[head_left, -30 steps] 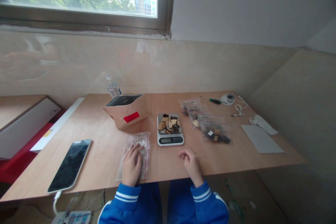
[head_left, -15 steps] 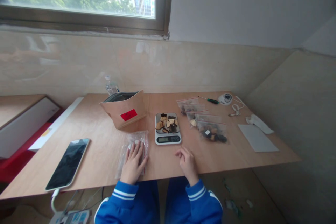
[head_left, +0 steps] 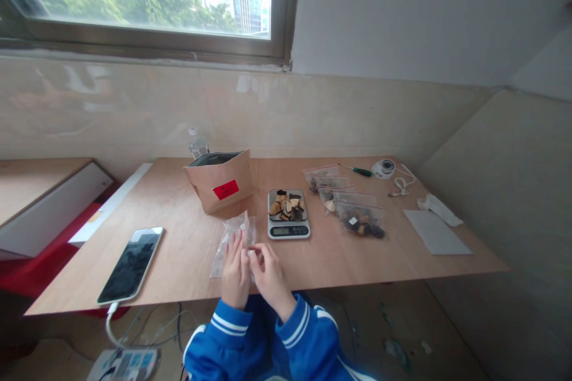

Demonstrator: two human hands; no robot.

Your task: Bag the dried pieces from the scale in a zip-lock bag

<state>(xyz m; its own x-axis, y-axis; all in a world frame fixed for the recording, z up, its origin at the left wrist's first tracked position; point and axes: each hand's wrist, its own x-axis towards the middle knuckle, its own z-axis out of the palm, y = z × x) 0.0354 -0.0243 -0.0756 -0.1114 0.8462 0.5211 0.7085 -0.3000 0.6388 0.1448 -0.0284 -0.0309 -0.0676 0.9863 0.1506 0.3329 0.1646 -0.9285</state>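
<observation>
My left hand (head_left: pixel 235 272) lies flat, fingers stretched out, on a stack of clear zip bags (head_left: pixel 230 235) near the table's front edge. My right hand (head_left: pixel 267 272) sits right beside it with fingers curled, its fingertips at the right edge of the zip bags. Just beyond the hands stands a small digital scale (head_left: pixel 288 230) with light and dark dried pieces heaped on its pan. A brown paper pouch (head_left: pixel 220 189) with a red label stands open behind the bags.
Several filled zip bags (head_left: pixel 357 217) lie right of the scale. A phone (head_left: pixel 131 264) on a cable rests at the left. At the far right are a screwdriver (head_left: pixel 360 171), a small round device (head_left: pixel 385 168), a grey sheet (head_left: pixel 436 239). A water bottle (head_left: pixel 197 143) stands behind the pouch.
My right hand has moved left from in front of the scale to the edge of the zip bags, next to my left hand. The view has shifted slightly.
</observation>
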